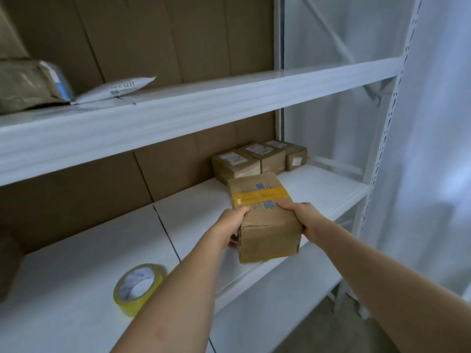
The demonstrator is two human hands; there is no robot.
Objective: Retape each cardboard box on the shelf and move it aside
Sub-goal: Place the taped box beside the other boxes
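A brown cardboard box (267,225) with a yellow tape strip across its top and blue print sits near the front of the white lower shelf (76,263). My left hand (233,225) grips its left side, thumb on top. My right hand (302,216) grips its right side, fingers curled over the top edge. A roll of yellow tape (139,287) lies flat on the shelf to the left, beside my left forearm. Three small labelled cardboard boxes (260,160) stand in a row at the back of the shelf, just behind the held box.
The upper shelf (204,108) carries a white padded mailer (114,90) and a brown wrapped parcel (28,85) at the left. Brown cardboard sheets line the back. A white perforated upright (382,138) and a pale curtain bound the right side.
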